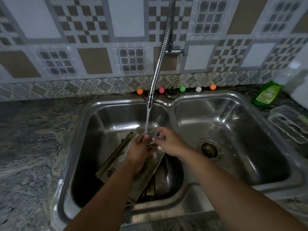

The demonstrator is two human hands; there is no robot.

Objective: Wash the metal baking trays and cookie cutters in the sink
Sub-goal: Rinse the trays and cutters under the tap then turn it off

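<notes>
A thin metal cookie cutter (151, 134) with a lobed outline is held between both hands over the left basin of the steel double sink (171, 104). My left hand (139, 150) holds its lower left side. My right hand (168, 142) pinches its right edge. Water from the flexible tap (150, 104) runs down onto the cutter. Below the hands, metal baking trays (116, 157) lie tilted in the left basin, partly hidden by my arms.
The right basin holds only its drain (209, 150). A green dish-soap bottle (268, 94) lies at the back right beside a clear plastic tray (288, 125). Several small coloured balls (182, 88) line the wall edge. Stone counter (33, 139) spreads to the left.
</notes>
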